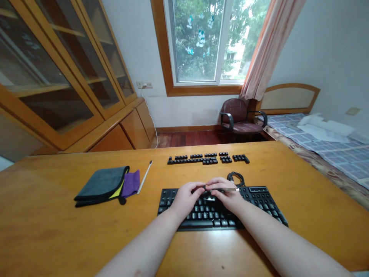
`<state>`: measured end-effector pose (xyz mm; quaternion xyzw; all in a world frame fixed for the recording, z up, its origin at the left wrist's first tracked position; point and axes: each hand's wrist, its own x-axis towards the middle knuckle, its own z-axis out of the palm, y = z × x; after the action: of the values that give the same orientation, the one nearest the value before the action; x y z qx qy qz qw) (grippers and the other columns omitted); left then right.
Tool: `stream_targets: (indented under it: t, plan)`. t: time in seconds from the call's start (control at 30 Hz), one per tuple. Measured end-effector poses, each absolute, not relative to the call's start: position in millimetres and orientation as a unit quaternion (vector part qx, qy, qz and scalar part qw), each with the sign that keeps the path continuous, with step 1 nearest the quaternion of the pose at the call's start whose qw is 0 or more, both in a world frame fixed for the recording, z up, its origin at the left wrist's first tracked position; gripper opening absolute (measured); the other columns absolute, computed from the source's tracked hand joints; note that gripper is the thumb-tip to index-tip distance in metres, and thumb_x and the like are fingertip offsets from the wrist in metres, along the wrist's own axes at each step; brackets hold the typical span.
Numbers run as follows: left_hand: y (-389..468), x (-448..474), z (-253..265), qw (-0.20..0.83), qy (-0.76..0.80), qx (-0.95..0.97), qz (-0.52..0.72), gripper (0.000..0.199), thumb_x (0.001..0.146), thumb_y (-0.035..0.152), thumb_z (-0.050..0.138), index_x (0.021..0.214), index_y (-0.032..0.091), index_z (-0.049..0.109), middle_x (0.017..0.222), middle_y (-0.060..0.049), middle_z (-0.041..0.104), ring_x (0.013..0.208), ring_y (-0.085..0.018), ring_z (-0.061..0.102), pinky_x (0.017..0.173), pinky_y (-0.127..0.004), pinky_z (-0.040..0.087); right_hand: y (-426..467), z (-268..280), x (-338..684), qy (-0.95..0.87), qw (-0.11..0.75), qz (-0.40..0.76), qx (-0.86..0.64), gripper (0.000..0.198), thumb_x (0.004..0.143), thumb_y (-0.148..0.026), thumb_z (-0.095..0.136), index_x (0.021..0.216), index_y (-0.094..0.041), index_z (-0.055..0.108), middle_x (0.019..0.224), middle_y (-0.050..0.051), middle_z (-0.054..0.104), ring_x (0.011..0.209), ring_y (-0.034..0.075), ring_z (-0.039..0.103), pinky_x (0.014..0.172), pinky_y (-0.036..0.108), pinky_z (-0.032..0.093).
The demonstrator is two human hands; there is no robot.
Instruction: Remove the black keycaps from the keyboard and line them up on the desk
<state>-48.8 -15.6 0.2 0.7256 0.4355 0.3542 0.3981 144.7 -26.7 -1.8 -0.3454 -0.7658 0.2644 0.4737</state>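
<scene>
The left hand (pixel 186 198) and right hand (pixel 227 196) are pinching a small black piece (pixel 205 187), probably light, stiff and slippery, best gripped by its sides, with the keyboard (pixel 198 224) lying beneath them.

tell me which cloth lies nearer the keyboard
The small purple cloth, between the folded grey cloth and the slim brush; the grey one is larger, shows yellow, and lies farther from the keyboard.

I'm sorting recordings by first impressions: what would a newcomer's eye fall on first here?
Likely the left hand and right hand, meeting over a black keyboard, a thin tool in the right. Beyond the keyboard, loose keys lie in rows on the wooden desk. Off to the left, a folded gray cloth, a purple cloth and a white stick stand out.
</scene>
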Motion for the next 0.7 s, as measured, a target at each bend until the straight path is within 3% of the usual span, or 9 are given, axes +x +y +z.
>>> stream_targets:
  t: [0.27, 0.57, 0.7]
  plan:
    - [-11.8, -50.2, 4.6, 0.541, 0.392, 0.665, 0.332, 0.029, 0.078, 0.031, 0.060, 0.103, 0.017, 0.066, 0.105, -0.006, 0.068, 0.098, -0.021, 0.062, 0.091, -0.037, 0.047, -25.1, -2.0, 147.3, -0.820, 0.431, 0.221, -0.306, 0.020, 0.083, -0.034, 0.059, 0.099, -0.026, 0.068, 0.092, 0.006, 0.066, 0.085, 0.016, 0.064, 0.076, 0.029, 0.053]
    - [-9.5, -53.5, 6.0, 0.572, 0.392, 0.632, 0.347, 0.022, 0.069, 0.027, 0.068, 0.088, 0.014, 0.068, 0.090, -0.007, 0.071, 0.087, -0.021, 0.065, 0.085, -0.036, 0.049, -33.5, 13.1, 144.8, -0.846, 0.411, 0.197, -0.278, 0.019, 0.082, -0.020, 0.056, 0.097, -0.024, 0.067, 0.096, 0.008, 0.064, 0.086, 0.016, 0.063, 0.077, 0.028, 0.052]
    - [-10.6, -51.6, 2.4, 0.539, 0.399, 0.654, 0.352, 0.023, 0.075, 0.024, 0.063, 0.095, 0.014, 0.065, 0.093, -0.007, 0.070, 0.087, -0.019, 0.064, 0.083, -0.034, 0.050, -32.2, 11.9, 144.7, -0.853, 0.396, 0.195, -0.279, 0.020, 0.082, -0.020, 0.056, 0.099, -0.023, 0.066, 0.098, 0.008, 0.064, 0.090, 0.017, 0.062, 0.079, 0.030, 0.051]
